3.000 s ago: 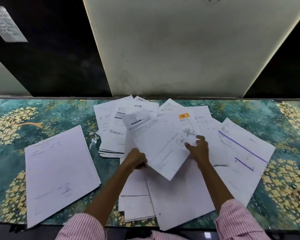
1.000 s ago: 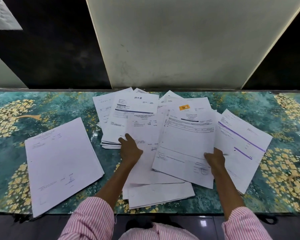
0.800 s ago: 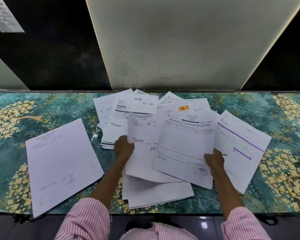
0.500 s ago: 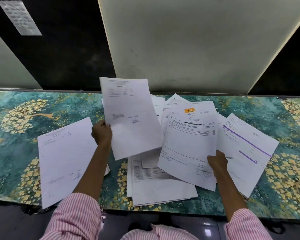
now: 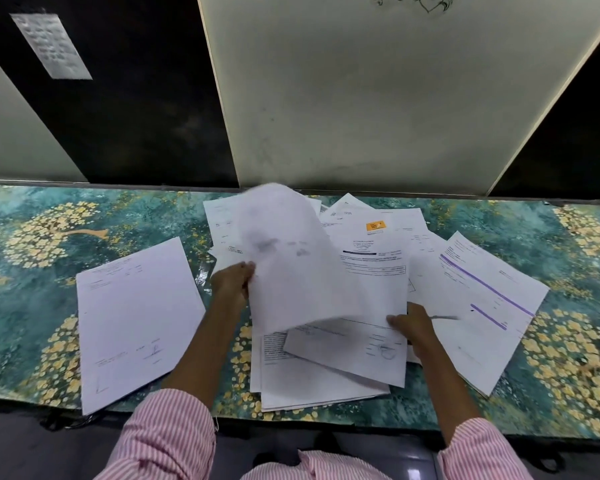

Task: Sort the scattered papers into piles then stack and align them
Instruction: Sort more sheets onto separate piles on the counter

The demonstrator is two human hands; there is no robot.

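Head view is showing the sorting only partly done, as I am judging it: one squared pile (image 5: pixel 136 317) is lying on the table (image 5: pixel 21 306), while right of that pile a loose heap (image 5: pixel 326 375) of overlapping papers is waiting to be split, stacked and aligned. The left hand (image 5: pixel 231 284) is pinching the left edge of a blurred sheet (image 5: pixel 291 265), which is hanging raised just right of the pile, above the heap. Its long axis is running toward the wall (image 5: pixel 361 98), with the top edge leaning slightly left. Further right of the pile, the right hand (image 5: pixel 413 329) is gripping the lower right edge of a stamped form (image 5: pixel 371 296), whose long axis is likewise pointing toward the wall. A purple-lined sheet (image 5: pixel 482 296) is lying farthest from the pile, angled rightward.
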